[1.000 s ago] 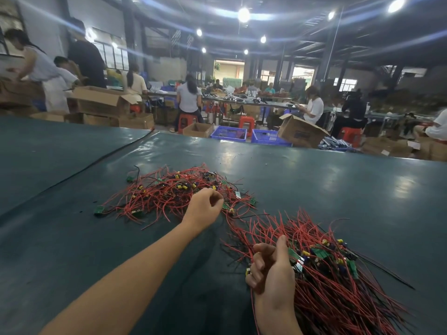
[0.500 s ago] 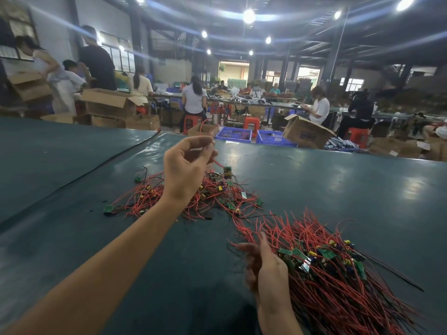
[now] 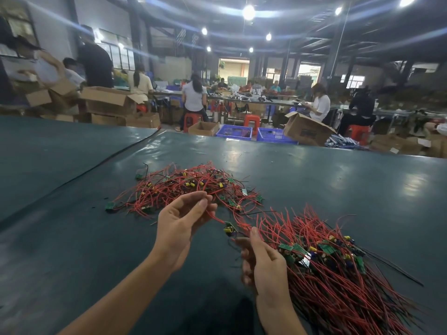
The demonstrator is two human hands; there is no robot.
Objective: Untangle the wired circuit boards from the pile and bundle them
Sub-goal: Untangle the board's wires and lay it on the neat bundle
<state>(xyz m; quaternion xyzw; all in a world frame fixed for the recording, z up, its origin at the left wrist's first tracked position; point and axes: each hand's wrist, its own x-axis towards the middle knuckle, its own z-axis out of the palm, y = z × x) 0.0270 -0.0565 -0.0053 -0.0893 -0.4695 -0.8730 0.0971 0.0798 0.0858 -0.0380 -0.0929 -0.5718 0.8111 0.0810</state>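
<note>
Lowered from above the pile (image 3: pixel 188 187) at twelve o'clock, your left hand (image 3: pixel 181 228) pinched a red wire (image 3: pixel 216 218) so its board (image 3: pixel 228 229) hung free of the tangle; your right hand (image 3: pixel 263 264), fingers curled, kept the bundle (image 3: pixel 338 274) gathered at four o'clock, ready to receive it.

Glossy table cover (image 3: pixel 314 180); cardboard boxes (image 3: pixel 307 131)

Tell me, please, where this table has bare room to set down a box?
Bare table lies left of the pile, out to the seam, and right of it, beyond the bundle, up to the far edge. The middle is crowded: the left hand pinches a wire with a board hanging between pile and bundle, the right hand beside it.
</note>
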